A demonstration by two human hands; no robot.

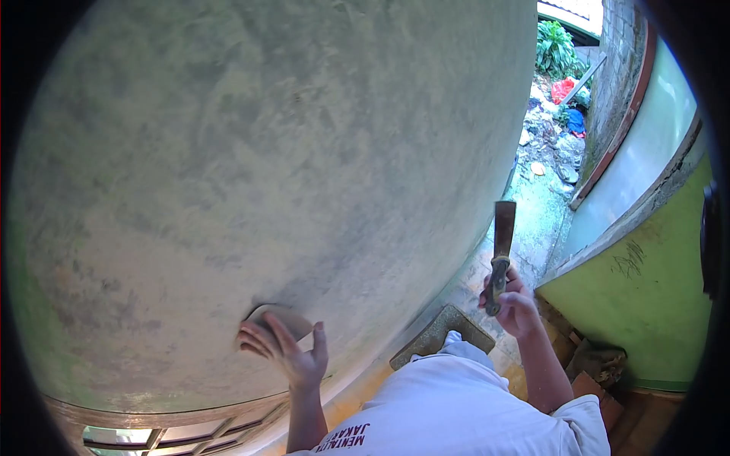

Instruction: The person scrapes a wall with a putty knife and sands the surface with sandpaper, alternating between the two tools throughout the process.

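Observation:
Against the large patchy grey-green wall (304, 152), my left hand (285, 349) presses a bent, tan sheet of what looks like sandpaper (293, 321). Its fingers lie over the sheet, and the thumb is at the sheet's right edge. The face of the sheet toward the wall is hidden. Out to the right, my right hand (517, 304) is closed round the dark handle of a putty knife (503, 235). The knife's flat, worn blade points up, away from the wall surface.
Below me is a grey-topped block or stand (403, 349). A wooden-framed window (182, 437) lies at lower left. On the right stands a green wall (646, 304), with a dark sack-like bundle (597, 363) at its foot. Rubble and litter (551, 144) lie outside.

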